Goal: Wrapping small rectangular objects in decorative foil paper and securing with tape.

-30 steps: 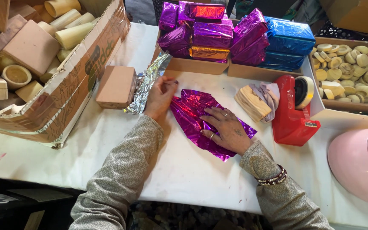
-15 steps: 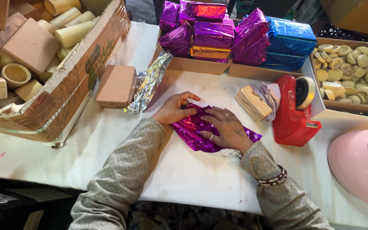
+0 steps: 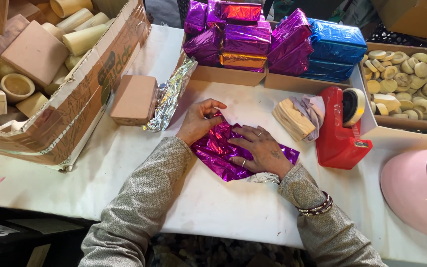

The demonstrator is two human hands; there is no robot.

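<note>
White tabletop [image 3: 213, 198] serves as the work surface, crowded along its far edge. Centre: a crumpled sheet of magenta foil [image 3: 218, 148] lies on the table between both hands. Left hand [image 3: 198, 121] sits at the sheet's far-left corner, fingers curled and pinching the foil edge there. Right hand [image 3: 258, 148] lies flat on top of the sheet, fingers spread and released, pressing it down; rings visible on two fingers, bracelets on the wrist.

Left of the hands: a plain pinkish block [image 3: 134, 99] on the table, with a crinkled silver foil sheet [image 3: 171, 96] touching its right side. Far left: a large cardboard box [image 3: 75, 104] holding more blocks and pale cylinders.

Far centre: a shallow tray of wrapped blocks [image 3: 243, 39], magenta with one orange-gold, and blue wrapped blocks [image 3: 334, 49] just to their right.

Right of the hands: a wooden block with cloth [image 3: 297, 116], then a red tape dispenser [image 3: 339, 128] beside it. Far right: a tray of small wooden discs [image 3: 404, 74]. Near right: a pink rounded object [image 3: 416, 190], partly out of view.
</note>
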